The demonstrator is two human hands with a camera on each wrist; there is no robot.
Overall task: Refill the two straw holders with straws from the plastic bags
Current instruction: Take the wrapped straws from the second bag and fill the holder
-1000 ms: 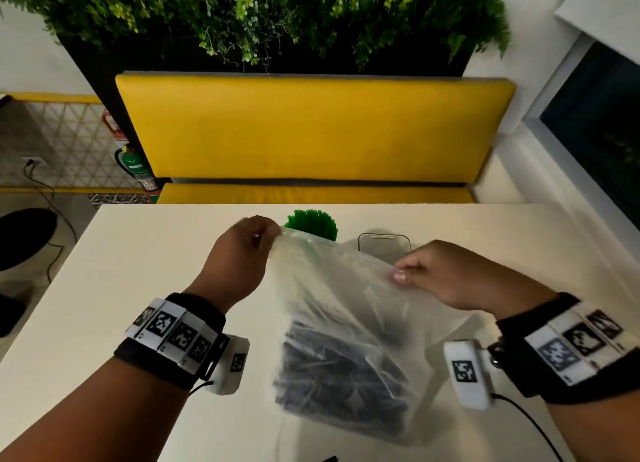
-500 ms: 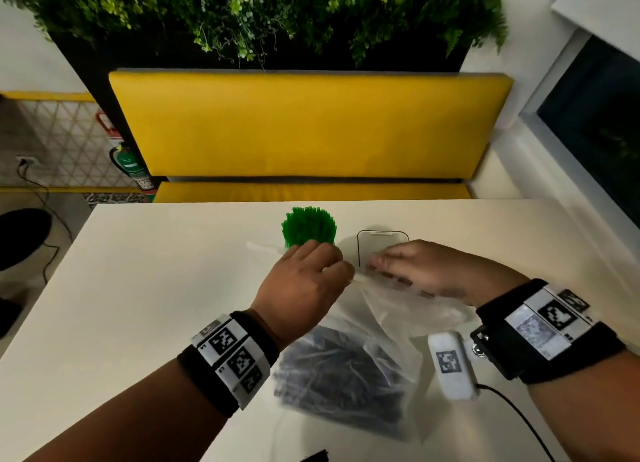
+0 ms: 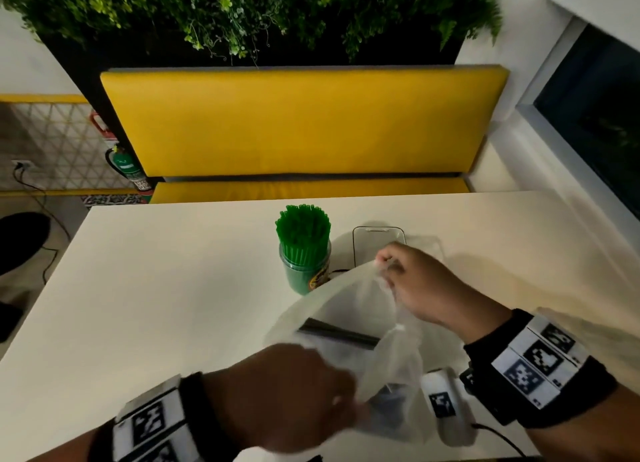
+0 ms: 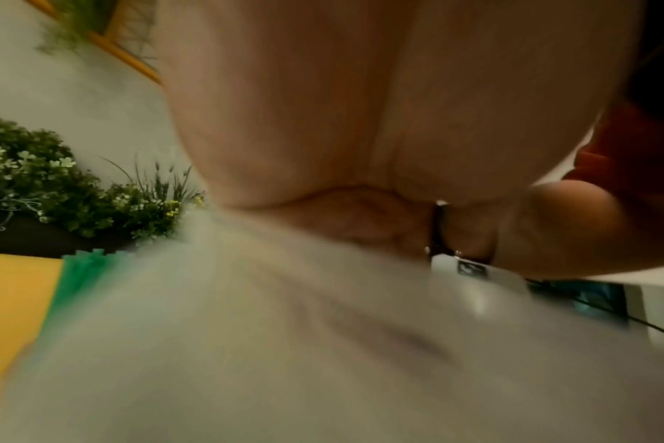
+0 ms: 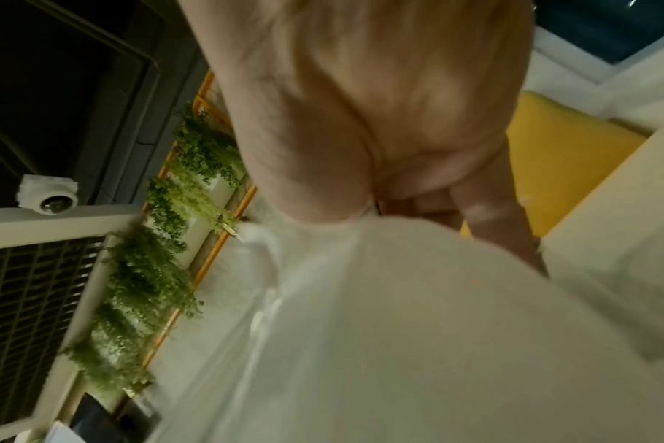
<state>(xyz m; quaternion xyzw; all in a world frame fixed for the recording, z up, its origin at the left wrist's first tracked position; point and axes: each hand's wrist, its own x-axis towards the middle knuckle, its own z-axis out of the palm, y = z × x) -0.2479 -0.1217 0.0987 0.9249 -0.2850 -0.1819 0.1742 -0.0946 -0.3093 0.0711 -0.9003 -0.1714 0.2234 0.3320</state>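
A clear plastic bag (image 3: 349, 299) with black straws (image 3: 337, 331) inside hangs over the white table (image 3: 156, 305). My right hand (image 3: 384, 267) pinches the bag's top edge and holds it up. Near the front edge, my left hand (image 3: 349, 402) is curled round the bag's lower part; motion blur hides its fingers. A round clear holder (image 3: 304, 271) packed with green straws (image 3: 303, 226) stands upright just left of the bag. A second clear holder (image 3: 367, 231) stands behind my right hand and looks empty. Both wrist views show only palm and blurred bag (image 4: 285, 359) (image 5: 398, 329).
A yellow bench (image 3: 301, 122) runs along the table's far side under hanging plants (image 3: 242, 11). A window (image 3: 595, 115) is at the right. A fire extinguisher (image 3: 126, 167) stands on the floor at the left. The table's left half is bare.
My left hand let go of the bag's top edge, crossed to the right, then dropped toward me onto the bag's lower part. My right hand lifted the bag's mouth higher.
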